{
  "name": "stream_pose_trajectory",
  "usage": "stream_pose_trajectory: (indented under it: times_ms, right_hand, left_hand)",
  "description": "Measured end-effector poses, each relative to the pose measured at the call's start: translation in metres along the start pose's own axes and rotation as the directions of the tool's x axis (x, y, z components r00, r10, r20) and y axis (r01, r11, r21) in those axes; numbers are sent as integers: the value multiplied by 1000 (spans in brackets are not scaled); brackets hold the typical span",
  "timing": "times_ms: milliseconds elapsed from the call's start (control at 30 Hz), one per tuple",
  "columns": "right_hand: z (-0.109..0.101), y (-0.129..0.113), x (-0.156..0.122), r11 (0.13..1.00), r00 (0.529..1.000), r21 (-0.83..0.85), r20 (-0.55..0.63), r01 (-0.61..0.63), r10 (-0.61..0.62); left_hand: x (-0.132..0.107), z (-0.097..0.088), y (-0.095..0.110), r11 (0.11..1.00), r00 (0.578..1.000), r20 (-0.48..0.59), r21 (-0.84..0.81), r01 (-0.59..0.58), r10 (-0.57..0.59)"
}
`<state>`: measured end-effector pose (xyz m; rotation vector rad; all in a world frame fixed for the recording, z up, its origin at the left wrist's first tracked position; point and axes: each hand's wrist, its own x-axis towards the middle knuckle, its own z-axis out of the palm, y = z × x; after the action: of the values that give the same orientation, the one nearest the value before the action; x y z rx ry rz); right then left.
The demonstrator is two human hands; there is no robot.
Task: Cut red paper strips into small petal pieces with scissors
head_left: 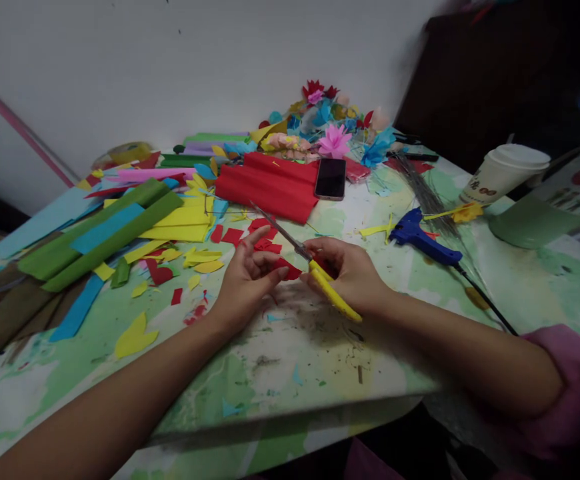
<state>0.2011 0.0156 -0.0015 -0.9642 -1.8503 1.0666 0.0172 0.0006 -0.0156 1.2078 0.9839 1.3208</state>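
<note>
In the middle of the head view, my left hand (245, 283) pinches a small piece of red crepe paper (289, 269) between thumb and fingers. My right hand (353, 273) grips yellow-handled scissors (333, 293), whose blades point up and to the left, just above the red piece. Whether the blades are fully closed I cannot tell. More red paper cuttings (233, 236) lie on the table right behind my left hand. A large sheet of red crepe paper (270, 183) is spread farther back.
A phone (331, 179) rests on the red sheet's right side. Paper flowers (335, 140) are heaped behind it. On the right are a blue glue gun (423, 239), thin wires (423, 193) and a lidded cup (507, 173). Green paper rolls (100, 233) and yellow scraps (137, 335) cover the left.
</note>
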Motion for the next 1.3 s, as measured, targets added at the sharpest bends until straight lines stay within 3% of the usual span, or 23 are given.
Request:
stream_pose_trajectory:
  times_ms: [67, 167, 300, 400, 600, 1300]
  right_hand:
    - [-10, 2, 1, 972, 999, -231, -16, 36, -41]
    - [-24, 3, 3, 831, 997, -553, 14, 69, -74]
    - [-31, 3, 7, 665, 988, -734, 145, 136, -42]
    - [-30, 4, 8, 599, 971, -773, 238, 207, -28]
    - [-31, 6, 8, 565, 968, -798, 251, 208, -2]
    - [-28, 7, 4, 620, 966, -748, 249, 236, -69]
  left_hand:
    - [2, -4, 0, 1000, 1000, -30, 2, -4, 4]
    - [6, -9, 1, 1000, 996, -84, -3, -13, 13]
    - [10, -12, 2, 999, 990, -135, 16, -33, 35]
    - [12, -13, 1, 999, 987, -157, 28, -41, 45]
    - [13, -16, 1, 996, 987, -146, 66, -62, 71]
    - [14, -14, 3, 998, 986, -165, -62, -3, -7]
